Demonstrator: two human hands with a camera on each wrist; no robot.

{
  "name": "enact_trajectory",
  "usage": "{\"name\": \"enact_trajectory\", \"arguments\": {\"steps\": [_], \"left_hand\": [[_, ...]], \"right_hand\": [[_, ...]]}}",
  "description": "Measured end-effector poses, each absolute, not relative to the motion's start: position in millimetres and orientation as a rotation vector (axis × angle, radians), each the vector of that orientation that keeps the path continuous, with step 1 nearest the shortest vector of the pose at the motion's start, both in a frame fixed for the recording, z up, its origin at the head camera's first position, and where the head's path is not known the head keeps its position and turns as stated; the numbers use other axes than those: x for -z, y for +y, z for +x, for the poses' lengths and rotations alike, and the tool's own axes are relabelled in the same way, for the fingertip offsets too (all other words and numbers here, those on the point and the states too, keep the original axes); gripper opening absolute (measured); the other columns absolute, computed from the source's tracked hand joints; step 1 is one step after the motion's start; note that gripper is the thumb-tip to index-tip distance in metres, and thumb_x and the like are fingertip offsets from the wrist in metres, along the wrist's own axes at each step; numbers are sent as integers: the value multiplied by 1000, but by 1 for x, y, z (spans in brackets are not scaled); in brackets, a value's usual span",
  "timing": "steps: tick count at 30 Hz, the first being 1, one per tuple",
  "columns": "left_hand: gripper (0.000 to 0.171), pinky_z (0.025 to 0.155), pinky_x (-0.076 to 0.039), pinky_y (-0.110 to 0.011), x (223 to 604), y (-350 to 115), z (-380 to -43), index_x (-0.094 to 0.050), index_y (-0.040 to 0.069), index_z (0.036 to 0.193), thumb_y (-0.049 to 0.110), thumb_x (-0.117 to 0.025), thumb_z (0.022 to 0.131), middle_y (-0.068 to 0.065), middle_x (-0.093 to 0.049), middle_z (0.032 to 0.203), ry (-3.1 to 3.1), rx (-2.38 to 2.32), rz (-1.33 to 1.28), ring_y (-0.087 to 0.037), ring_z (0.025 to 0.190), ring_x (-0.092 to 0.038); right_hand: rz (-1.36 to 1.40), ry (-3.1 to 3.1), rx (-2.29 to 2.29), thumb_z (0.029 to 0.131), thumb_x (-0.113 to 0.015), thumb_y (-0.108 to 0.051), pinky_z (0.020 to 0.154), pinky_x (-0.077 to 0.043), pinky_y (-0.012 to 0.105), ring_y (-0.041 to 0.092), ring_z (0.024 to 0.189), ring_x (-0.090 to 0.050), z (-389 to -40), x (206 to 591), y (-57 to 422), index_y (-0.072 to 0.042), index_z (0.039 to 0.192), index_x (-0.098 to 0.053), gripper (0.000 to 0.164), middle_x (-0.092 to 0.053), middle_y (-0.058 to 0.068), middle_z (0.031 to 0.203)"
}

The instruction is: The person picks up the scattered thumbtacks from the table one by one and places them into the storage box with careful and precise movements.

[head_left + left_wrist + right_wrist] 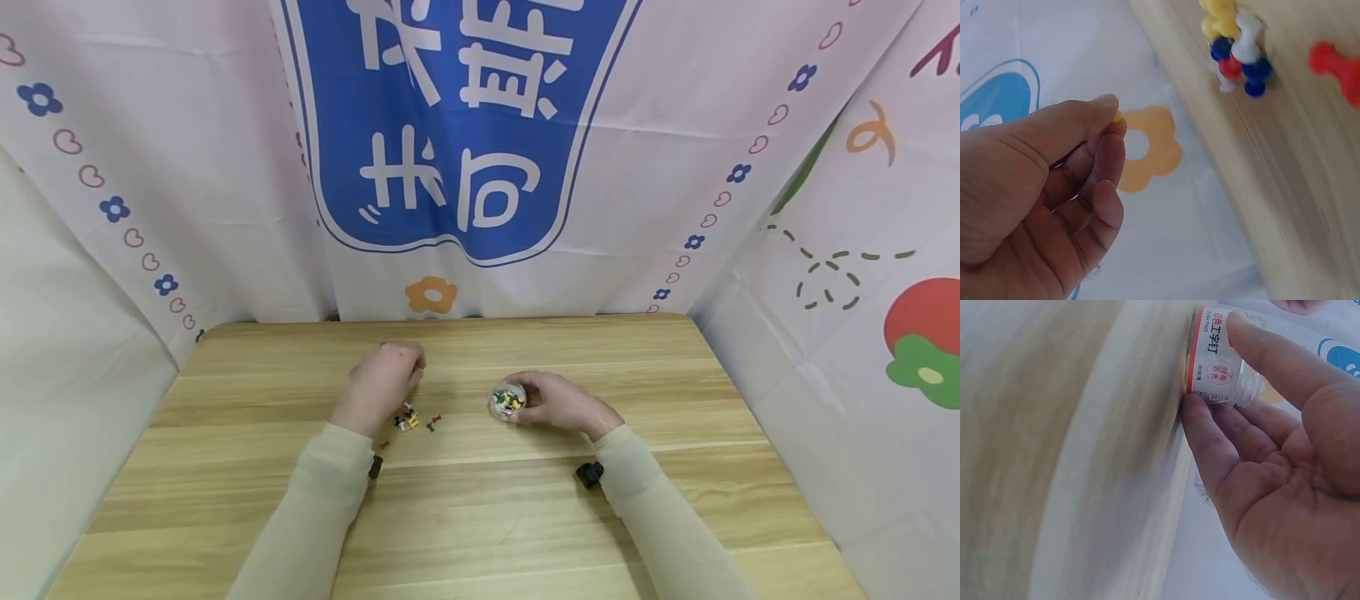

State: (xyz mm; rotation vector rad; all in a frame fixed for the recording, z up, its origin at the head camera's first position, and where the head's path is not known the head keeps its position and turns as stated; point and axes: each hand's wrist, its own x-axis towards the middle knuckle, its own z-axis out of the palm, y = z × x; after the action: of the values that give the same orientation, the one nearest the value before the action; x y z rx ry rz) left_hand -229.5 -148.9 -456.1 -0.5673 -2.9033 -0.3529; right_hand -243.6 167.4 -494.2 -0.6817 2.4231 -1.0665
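Note:
Between thumb and index finger my left hand (1054, 181) pinches a yellow push pin (1117, 117), of which only a small part shows. In the head view that left hand (381, 379) is above the table, just behind a loose pile of push pins (408, 419) in yellow, white, blue, red and green. My right hand (558, 402) grips a small clear jar (497, 408) from its right side. The jar stands upright and open on the table with mixed push pins (510, 400) inside. A white label (1216, 356) with a red edge wraps the jar.
The wooden table (480, 517) ends at a white printed curtain (240, 267) behind it, with more cloth at both sides. A few red and green pins, including a red pin (385, 445), lie apart from the pile. Each wrist carries a small black camera (590, 474).

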Motion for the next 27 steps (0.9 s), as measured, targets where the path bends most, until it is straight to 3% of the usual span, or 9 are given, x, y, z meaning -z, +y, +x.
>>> {"name": "enact_trajectory", "arguments": {"steps": [8,27], "left_hand": [[5,67,-57,-32,453,-127,-223,-71,9,96,13,-74,95,-1,-70,89,-2827,359,-622,-15,78,-65],[4,63,-52,-25,459,-71,-210,-70,15,102,19,-68,100,4,-65,92,-2833,352,-784,-11,77,-61]], "right_hand": [[-675,2413,1077,91,-80,-20,96,-54,34,20,115,-63,-244,494,167,-11,146,-57,61,-66,7,131],[-697,2419,1067,90,-81,-22,97,-53,35,15,111,-64,-247,498,169,-12,146,-57,62,-67,4,130]]}}
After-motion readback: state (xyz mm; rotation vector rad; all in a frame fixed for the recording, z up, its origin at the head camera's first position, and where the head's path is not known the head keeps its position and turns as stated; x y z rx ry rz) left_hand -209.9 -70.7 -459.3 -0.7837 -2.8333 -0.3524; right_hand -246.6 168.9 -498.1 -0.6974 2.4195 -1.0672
